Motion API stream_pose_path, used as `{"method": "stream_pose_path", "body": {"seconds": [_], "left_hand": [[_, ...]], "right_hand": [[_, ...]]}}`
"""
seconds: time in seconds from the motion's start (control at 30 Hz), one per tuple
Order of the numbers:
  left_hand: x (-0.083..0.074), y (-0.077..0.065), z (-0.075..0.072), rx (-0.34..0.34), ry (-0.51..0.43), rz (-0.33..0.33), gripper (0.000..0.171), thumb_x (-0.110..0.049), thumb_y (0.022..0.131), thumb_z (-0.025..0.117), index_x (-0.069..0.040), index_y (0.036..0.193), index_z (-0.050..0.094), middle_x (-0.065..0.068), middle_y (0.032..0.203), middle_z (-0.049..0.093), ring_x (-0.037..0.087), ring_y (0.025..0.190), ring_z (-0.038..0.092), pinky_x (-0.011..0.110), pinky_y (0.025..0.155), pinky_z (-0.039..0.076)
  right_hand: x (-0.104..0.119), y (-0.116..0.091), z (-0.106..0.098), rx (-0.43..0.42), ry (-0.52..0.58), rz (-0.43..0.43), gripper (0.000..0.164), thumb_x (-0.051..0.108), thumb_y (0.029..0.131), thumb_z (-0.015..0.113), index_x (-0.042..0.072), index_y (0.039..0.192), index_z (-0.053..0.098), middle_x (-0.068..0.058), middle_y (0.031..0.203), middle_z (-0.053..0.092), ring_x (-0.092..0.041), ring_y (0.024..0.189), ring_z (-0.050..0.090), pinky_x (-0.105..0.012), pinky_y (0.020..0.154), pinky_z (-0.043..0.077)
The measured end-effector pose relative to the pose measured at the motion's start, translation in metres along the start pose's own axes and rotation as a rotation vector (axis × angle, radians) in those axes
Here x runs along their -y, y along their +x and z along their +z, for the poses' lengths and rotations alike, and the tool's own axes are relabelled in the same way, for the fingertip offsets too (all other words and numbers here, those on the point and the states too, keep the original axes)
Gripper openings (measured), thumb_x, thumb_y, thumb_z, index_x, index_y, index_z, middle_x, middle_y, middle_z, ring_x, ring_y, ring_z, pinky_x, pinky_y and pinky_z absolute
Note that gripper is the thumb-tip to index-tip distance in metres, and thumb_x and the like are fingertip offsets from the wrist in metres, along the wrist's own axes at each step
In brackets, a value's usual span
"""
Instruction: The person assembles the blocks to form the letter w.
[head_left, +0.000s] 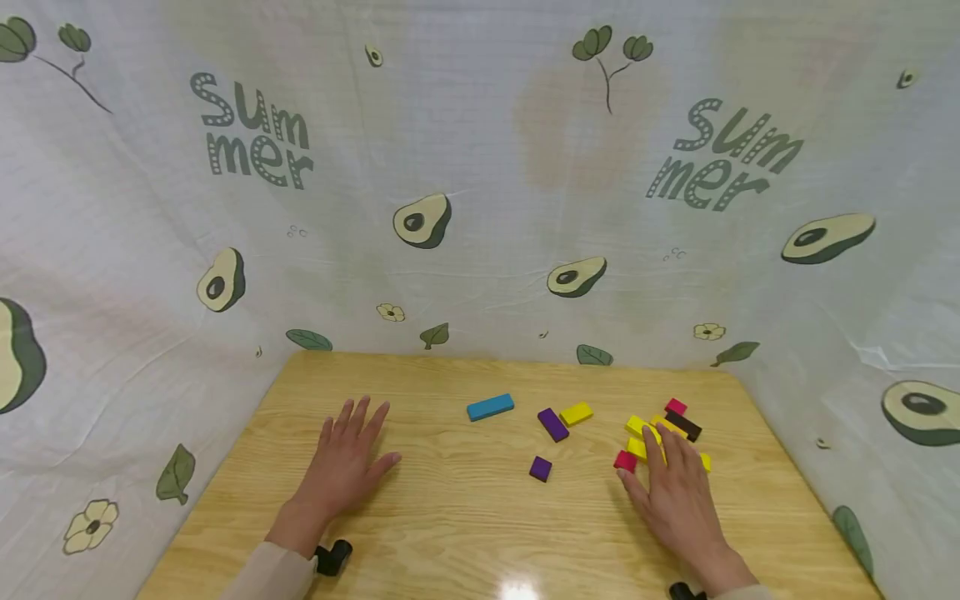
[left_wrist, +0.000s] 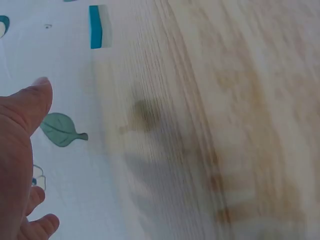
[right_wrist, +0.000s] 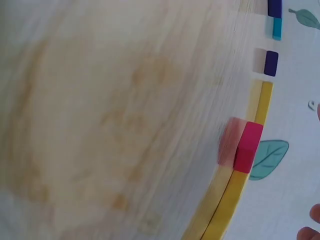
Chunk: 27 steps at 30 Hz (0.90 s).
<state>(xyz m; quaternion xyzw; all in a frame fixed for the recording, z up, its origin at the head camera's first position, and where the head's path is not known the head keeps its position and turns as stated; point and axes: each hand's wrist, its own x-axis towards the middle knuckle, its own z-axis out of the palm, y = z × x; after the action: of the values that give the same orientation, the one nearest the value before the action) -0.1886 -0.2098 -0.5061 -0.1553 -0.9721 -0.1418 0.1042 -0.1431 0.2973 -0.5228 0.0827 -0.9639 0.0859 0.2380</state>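
Observation:
My left hand [head_left: 345,467] is spread over the left side of the wooden table, palm down and holding nothing. Its thumb [left_wrist: 35,102] shows at the left edge of the left wrist view. On the right, my right hand [head_left: 675,492] reaches over a cluster of blocks, fingers extended and partly hiding them. Around its fingertips lie yellow blocks [head_left: 639,427], a red cube [head_left: 626,461], a dark brown block [head_left: 683,426] and another red cube [head_left: 676,406]. In the right wrist view, a red block [right_wrist: 248,147] stands in front of a long yellow one [right_wrist: 227,205].
Between the hands lie a blue block [head_left: 491,407], a purple block [head_left: 552,424], a yellow block [head_left: 577,414] and a small purple cube [head_left: 540,468]. A printed white cloth [head_left: 480,308] hangs along the back and both sides of the table [head_left: 450,517].

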Motion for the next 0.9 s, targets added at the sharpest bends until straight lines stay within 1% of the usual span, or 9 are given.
{"method": "stream_pose_path", "body": {"seconds": [0.03, 0.1, 0.23, 0.33, 0.43, 0.5, 0.57, 0.7, 0.9], "left_hand": [[-0.001, 0.002, 0.001, -0.006, -0.004, 0.008, 0.081, -0.049, 0.101, 0.068, -0.015, 0.167, 0.034, 0.024, 0.171, 0.027, 0.049, 0.158, 0.023, 0.075, 0.122, 0.020], [-0.004, 0.008, 0.002, -0.016, -0.004, 0.025, 0.079, -0.047, 0.101, 0.069, -0.014, 0.165, 0.037, 0.024, 0.170, 0.031, 0.049, 0.156, 0.027, 0.074, 0.122, 0.022], [-0.011, 0.024, 0.006, -0.026, 0.031, 0.070, 0.073, -0.043, 0.102, 0.070, -0.013, 0.162, 0.043, 0.024, 0.165, 0.038, 0.049, 0.151, 0.036, 0.073, 0.121, 0.027], [-0.018, 0.040, 0.012, -0.023, 0.065, 0.116, 0.070, -0.042, 0.102, 0.070, -0.013, 0.161, 0.045, 0.024, 0.162, 0.042, 0.048, 0.147, 0.040, 0.072, 0.119, 0.031], [-0.026, 0.055, 0.019, -0.016, 0.078, 0.163, 0.068, -0.041, 0.102, 0.070, -0.015, 0.160, 0.046, 0.024, 0.161, 0.044, 0.047, 0.145, 0.043, 0.069, 0.118, 0.034], [-0.031, 0.064, 0.026, -0.002, 0.090, 0.186, 0.067, -0.042, 0.103, 0.068, -0.016, 0.161, 0.046, 0.022, 0.161, 0.044, 0.046, 0.145, 0.043, 0.068, 0.118, 0.035], [-0.036, 0.072, 0.032, 0.010, 0.099, 0.206, 0.065, -0.042, 0.104, 0.067, -0.017, 0.161, 0.046, 0.021, 0.160, 0.045, 0.045, 0.144, 0.044, 0.067, 0.118, 0.035], [-0.047, 0.085, 0.043, 0.048, 0.100, 0.219, 0.061, -0.041, 0.107, 0.062, -0.019, 0.161, 0.045, 0.019, 0.159, 0.046, 0.043, 0.145, 0.044, 0.066, 0.119, 0.034], [-0.065, 0.100, 0.050, 0.054, 0.078, 0.254, 0.057, -0.039, 0.108, 0.061, -0.019, 0.160, 0.048, 0.018, 0.157, 0.049, 0.041, 0.143, 0.047, 0.065, 0.117, 0.036]], "right_hand": [[0.000, 0.001, 0.000, -0.014, -0.004, 0.002, 0.083, 0.036, 0.090, 0.081, -0.007, 0.152, 0.045, -0.032, 0.152, 0.042, -0.052, 0.138, 0.038, -0.070, 0.110, 0.036], [0.000, 0.002, 0.000, -0.032, 0.001, 0.019, 0.080, 0.033, 0.088, 0.083, -0.008, 0.148, 0.049, -0.031, 0.147, 0.045, -0.052, 0.131, 0.041, -0.070, 0.101, 0.042], [0.003, 0.009, 0.001, -0.046, 0.017, 0.049, 0.073, 0.030, 0.088, 0.085, -0.008, 0.142, 0.054, -0.031, 0.140, 0.050, -0.053, 0.122, 0.046, -0.072, 0.093, 0.045], [0.006, 0.017, 0.003, -0.064, 0.031, 0.038, 0.069, 0.030, 0.089, 0.084, -0.008, 0.140, 0.056, -0.030, 0.135, 0.052, -0.053, 0.120, 0.049, -0.070, 0.093, 0.044], [0.010, 0.025, 0.006, -0.080, 0.037, 0.004, 0.066, 0.030, 0.090, 0.082, -0.007, 0.140, 0.057, -0.029, 0.132, 0.055, -0.052, 0.119, 0.050, -0.067, 0.092, 0.044], [0.012, 0.030, 0.008, -0.075, 0.036, -0.024, 0.066, 0.030, 0.091, 0.082, -0.006, 0.140, 0.057, -0.028, 0.132, 0.055, -0.051, 0.119, 0.050, -0.065, 0.091, 0.044], [0.015, 0.034, 0.011, -0.056, 0.034, -0.050, 0.067, 0.031, 0.091, 0.081, -0.005, 0.142, 0.056, -0.028, 0.133, 0.056, -0.050, 0.120, 0.050, -0.064, 0.092, 0.043], [0.021, 0.042, 0.016, 0.000, 0.022, -0.093, 0.067, 0.032, 0.093, 0.080, -0.002, 0.145, 0.054, -0.026, 0.135, 0.056, -0.048, 0.122, 0.050, -0.063, 0.098, 0.044], [0.031, 0.052, 0.021, 0.049, 0.008, -0.160, 0.065, 0.030, 0.095, 0.080, -0.001, 0.146, 0.056, -0.022, 0.136, 0.057, -0.045, 0.123, 0.051, -0.062, 0.102, 0.044]]}}
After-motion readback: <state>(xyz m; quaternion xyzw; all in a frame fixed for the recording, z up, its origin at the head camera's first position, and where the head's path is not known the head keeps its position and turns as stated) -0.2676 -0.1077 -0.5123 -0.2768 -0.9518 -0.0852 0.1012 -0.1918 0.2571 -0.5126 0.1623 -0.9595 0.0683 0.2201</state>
